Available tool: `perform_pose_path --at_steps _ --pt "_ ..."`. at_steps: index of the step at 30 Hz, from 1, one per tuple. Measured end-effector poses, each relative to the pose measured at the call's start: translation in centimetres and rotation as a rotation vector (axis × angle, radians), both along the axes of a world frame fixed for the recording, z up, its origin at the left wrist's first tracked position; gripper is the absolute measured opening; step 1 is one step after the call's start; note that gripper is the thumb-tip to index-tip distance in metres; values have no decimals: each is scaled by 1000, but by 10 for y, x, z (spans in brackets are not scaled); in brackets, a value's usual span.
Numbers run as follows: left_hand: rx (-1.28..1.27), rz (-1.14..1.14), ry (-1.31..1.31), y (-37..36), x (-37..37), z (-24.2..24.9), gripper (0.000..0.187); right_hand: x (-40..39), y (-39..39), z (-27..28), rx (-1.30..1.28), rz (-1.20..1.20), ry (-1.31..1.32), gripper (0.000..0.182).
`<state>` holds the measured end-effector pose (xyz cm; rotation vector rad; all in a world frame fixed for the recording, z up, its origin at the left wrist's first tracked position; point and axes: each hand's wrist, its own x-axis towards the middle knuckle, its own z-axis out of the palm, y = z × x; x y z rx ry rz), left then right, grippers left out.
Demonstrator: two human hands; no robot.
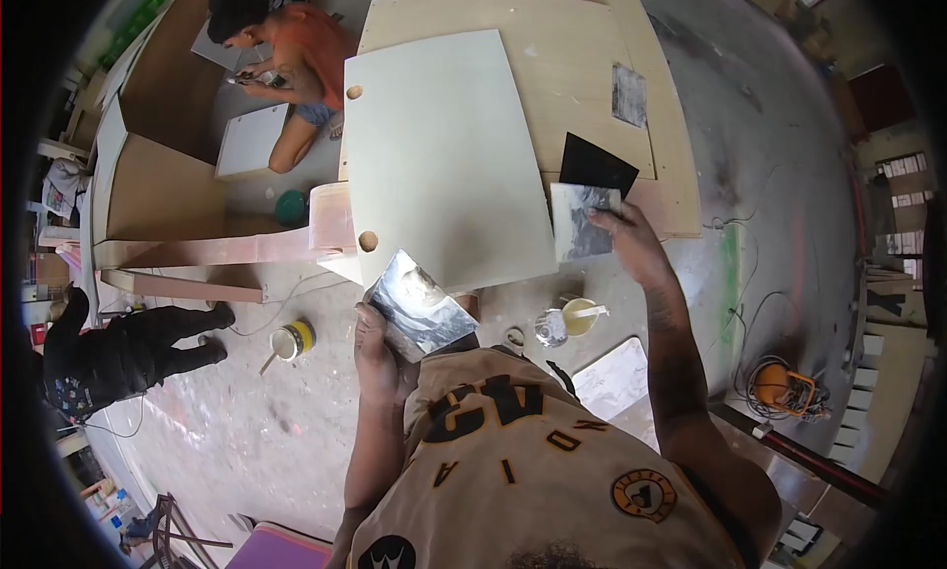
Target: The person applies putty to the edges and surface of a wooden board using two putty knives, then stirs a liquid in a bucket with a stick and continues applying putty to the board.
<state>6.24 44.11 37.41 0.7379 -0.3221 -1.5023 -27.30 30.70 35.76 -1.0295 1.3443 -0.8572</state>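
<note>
My left hand [371, 344] grips a shiny metal plate [419, 308] smeared with white and grey, tilted beside the near edge of a pale panel. In my right hand [639, 242] is a thin whitish square sheet [578, 236] with a dark grey smear, pinched at its right edge. It overlaps a black sheet [598, 163] at the panel's right side. The pale panel [449, 155] lies flat on a wooden work surface [483, 15] and has two round holes along its left edge. A grey rectangular patch [628, 96] lies farther up on the wood.
A person [306, 61] sits at upper left among wooden boards. Another person in black [128, 347] bends at left. On the floor are a can with a stick [291, 341], a container of pale paste [580, 318], a white board [612, 380] and an orange cable reel [779, 387].
</note>
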Motion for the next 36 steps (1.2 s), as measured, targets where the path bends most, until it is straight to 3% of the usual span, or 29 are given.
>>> perform_pose_path --at_steps 4,7,14,17,23,27,28,31,36 --pt "-3 -14 -3 -1 -1 0 56 -5 -41 -6 -196 30 320 33" --pt "-7 -34 -21 0 -4 6 56 10 -75 -15 -332 20 319 36" --pt "-16 -60 -6 9 -8 10 57 25 -136 -28 -356 68 310 45" --pt "-39 -69 -2 13 -8 8 57 28 -122 -19 -238 131 249 39" --pt "-45 -49 -9 24 -15 3 58 20 -60 -18 -406 227 366 26" --pt "-13 -57 53 27 -21 -6 63 13 -9 -20 -392 239 333 26" --pt "-1 -59 50 27 -22 -7 63 14 3 -23 -387 225 308 33" --pt "17 -96 41 28 -34 -4 64 6 50 -16 -373 246 415 35" --pt "32 -210 129 31 -53 -6 61 -22 109 -22 -256 307 298 34"
